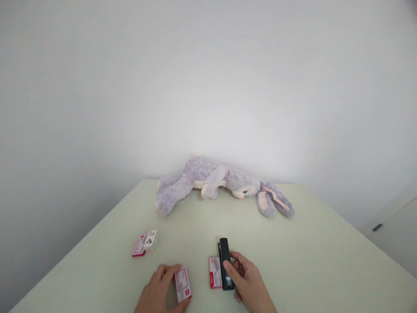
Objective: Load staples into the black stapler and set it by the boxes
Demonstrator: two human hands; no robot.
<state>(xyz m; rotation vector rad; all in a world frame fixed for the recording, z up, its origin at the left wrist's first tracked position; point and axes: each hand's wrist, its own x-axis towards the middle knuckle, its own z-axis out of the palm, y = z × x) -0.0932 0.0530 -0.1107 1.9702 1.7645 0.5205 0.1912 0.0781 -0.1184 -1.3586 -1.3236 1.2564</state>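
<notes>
My left hand (155, 290) grips a small white box with a red border (183, 284), fingers at its top corner and thumb at its bottom end. In my right hand (250, 281) is a black stapler (225, 263), with the thumb on its upper side and the fingers around its right side. Just left of the stapler lies a red and white packet (215, 273), its right edge partly covered by the stapler. Farther left are another red-edged white box (139, 245) and a small clear-sided case (151, 240) that overlaps it.
A grey plush rabbit (208, 176) lies on its side along the back of the pale green table (97, 265), ears to the right. Behind it rises a plain white wall (208, 87). A dark handle (377, 227) shows on a pale surface at the far right.
</notes>
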